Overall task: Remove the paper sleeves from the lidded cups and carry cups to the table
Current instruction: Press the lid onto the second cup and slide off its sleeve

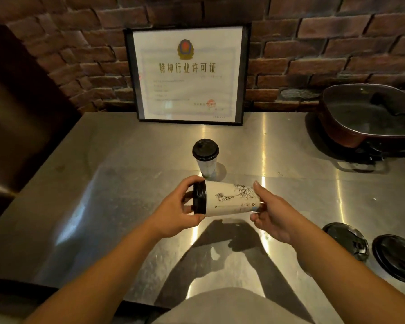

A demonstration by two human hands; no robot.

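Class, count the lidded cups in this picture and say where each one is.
2. One cup stands upright on the steel counter; the other cup is held sideways between both hands.

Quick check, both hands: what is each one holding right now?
Left hand: grips the lid end of the sideways cup.
Right hand: pinches the same cup's bottom end, where the paper sleeve sits.

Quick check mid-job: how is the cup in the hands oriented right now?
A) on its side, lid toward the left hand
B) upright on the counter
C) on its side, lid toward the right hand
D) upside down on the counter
A: the sleeved cup lies sideways in the air, its black lid gripped by the left hand, its base end by the right hand.
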